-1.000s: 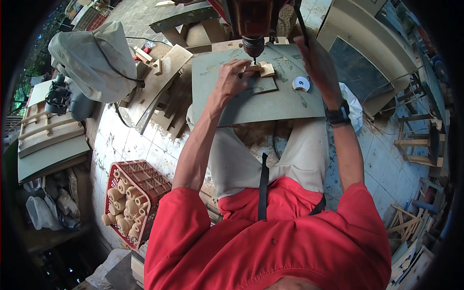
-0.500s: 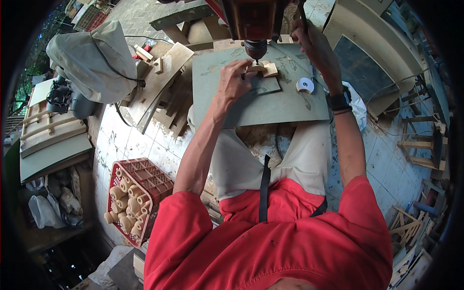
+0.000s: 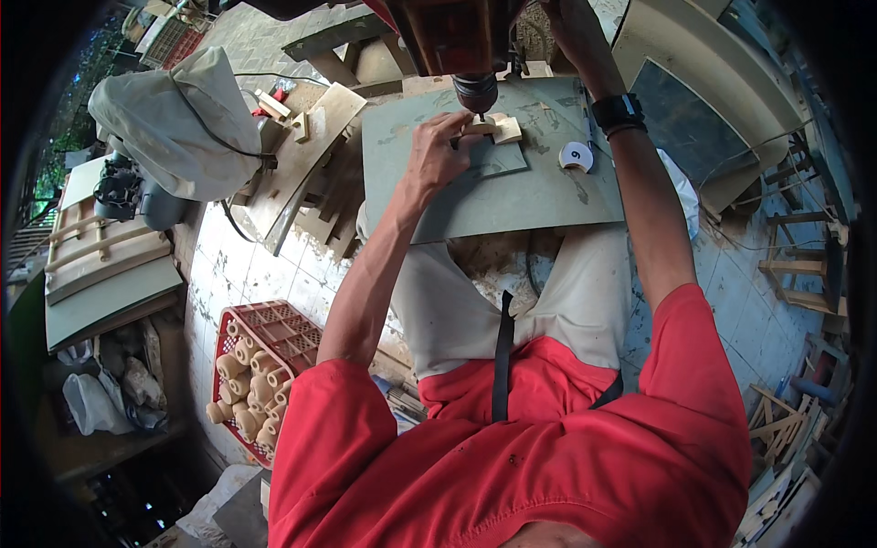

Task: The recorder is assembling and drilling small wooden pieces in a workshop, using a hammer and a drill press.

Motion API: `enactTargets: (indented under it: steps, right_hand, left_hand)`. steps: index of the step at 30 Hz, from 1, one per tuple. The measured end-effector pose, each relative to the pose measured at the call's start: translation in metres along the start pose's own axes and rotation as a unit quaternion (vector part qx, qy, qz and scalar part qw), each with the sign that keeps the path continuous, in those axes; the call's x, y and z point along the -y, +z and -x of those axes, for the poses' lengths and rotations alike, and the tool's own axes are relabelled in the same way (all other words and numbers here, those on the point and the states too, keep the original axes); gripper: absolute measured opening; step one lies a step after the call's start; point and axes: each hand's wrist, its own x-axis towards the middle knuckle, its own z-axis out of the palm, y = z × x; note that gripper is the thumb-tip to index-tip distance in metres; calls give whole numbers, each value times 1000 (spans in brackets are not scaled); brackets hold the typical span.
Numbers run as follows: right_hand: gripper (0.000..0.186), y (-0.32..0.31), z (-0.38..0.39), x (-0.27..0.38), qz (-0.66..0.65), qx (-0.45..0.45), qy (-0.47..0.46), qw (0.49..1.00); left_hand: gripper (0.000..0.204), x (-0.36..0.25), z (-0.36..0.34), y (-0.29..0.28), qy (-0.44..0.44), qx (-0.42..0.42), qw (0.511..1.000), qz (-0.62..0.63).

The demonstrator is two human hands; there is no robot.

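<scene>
My left hand (image 3: 439, 153) has its fingers closed on a small curved wooden piece (image 3: 478, 128), pressing it on a thin grey board (image 3: 502, 161). Right above hangs the dark chuck (image 3: 476, 90) of a red drill press (image 3: 448, 32), its bit reaching down to the wood; how deep it goes I cannot tell. A second pale wooden block (image 3: 506, 130) lies against the first. My right hand (image 3: 568, 20) is at the upper edge by the machine, partly cut off, curled as on the feed lever it gripped a moment before. The lever itself is out of sight.
A grey panel (image 3: 438, 210) forms the worktop over my knees, with a round white disc (image 3: 575, 157) on it. On the left stand a red crate (image 3: 290, 333) of turned wooden parts, stacked boards and a cloth-covered machine (image 3: 178, 123). Curved panels (image 3: 713, 73) lean at the right.
My right hand has swung up and away toward the picture's upper edge, forearm straighter. My left hand stays on the wooden piece under the chuck. The whole view has shifted slightly.
</scene>
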Motion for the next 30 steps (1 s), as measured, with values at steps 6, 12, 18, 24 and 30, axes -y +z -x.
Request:
enactTargets:
  steps: [6, 12, 18, 24, 30]
  right_hand:
    - [39, -7, 3, -8, 35, 112, 110, 987]
    - [33, -43, 61, 30, 81, 158, 111, 978]
    - [35, -123, 19, 179, -84, 133, 275, 949]
    - [37, -146, -13, 168, -2, 198, 189, 962]
    - [41, -59, 79, 73, 79, 111, 86, 987]
  left_hand:
    - [26, -4, -3, -1, -51, 10, 998, 25]
    - [26, -4, -7, 8, -9, -10, 1000, -23]
    - [21, 4, -3, -4, -9, -7, 1000, 30]
    - [20, -1, -11, 11, 15, -8, 998, 55]
    - [18, -3, -7, -3, 48, -10, 999, 15]
